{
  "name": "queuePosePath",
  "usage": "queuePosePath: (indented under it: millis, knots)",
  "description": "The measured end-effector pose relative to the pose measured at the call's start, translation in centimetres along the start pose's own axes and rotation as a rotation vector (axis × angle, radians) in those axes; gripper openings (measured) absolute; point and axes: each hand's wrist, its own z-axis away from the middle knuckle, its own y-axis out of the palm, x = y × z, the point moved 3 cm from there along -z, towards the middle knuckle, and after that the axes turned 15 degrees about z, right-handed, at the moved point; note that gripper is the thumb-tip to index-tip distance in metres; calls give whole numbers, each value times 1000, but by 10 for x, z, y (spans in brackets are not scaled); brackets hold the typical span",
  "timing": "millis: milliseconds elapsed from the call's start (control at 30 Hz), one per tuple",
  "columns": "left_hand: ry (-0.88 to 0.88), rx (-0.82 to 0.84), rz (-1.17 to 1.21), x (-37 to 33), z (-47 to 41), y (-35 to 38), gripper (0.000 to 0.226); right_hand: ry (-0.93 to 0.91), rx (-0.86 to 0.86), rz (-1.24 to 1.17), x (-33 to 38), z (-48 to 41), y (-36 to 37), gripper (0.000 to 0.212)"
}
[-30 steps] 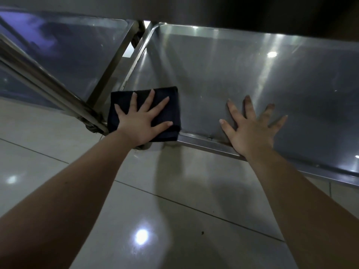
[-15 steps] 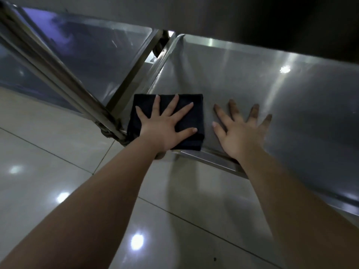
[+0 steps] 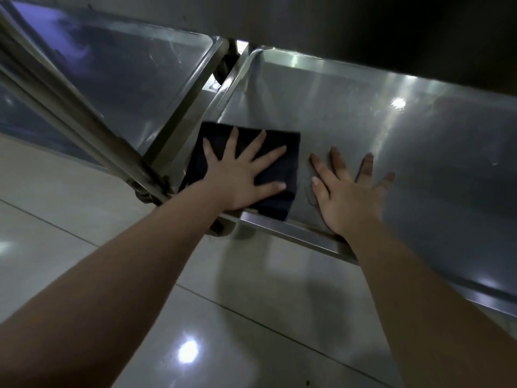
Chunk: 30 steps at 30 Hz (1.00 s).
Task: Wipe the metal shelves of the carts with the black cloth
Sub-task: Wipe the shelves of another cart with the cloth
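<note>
A folded black cloth (image 3: 282, 152) lies flat in the near left corner of the right cart's low metal shelf (image 3: 419, 152). My left hand (image 3: 240, 175) presses on the cloth with fingers spread straight. My right hand (image 3: 347, 191) rests flat on the bare shelf just right of the cloth, fingers spread, a narrow gap between it and the cloth. Both forearms reach in from the bottom of the head view.
A second cart's metal shelf (image 3: 126, 74) stands to the left, its rim beside the right cart's. A slanted metal post (image 3: 70, 119) crosses in front of it. An upper shelf's dark underside (image 3: 363, 26) hangs overhead. Glossy floor tiles (image 3: 140, 317) lie below.
The cloth under my left hand has slid a little to the right along the front of the shelf, closing most of the gap to my right hand. Both hands stay flat.
</note>
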Motion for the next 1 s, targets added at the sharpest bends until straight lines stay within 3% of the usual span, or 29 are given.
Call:
queuePosePath:
  millis: [133,300,400,667,800,1000]
  knots:
    - [28,92,-2,4,57,17,77,-10,3,8,2,1,1,56]
    - [21,67,37,1,55,16,72,-99,7,-41,-23,12,3,69]
    - [11,21,62,3,53,16,68,-27,-14,-3,-49,33,16,68]
    - [-48,-78,9,14,-38,-8,74,-5,-46,-22,-52,35,23,69]
    - [-47,-47,17,4,-89,-23,73,-10,-42,-25,-52,32,23,70]
    - [-50,0,14,-8,-83,-21,74,1,-34,-16,-56,28,25,69]
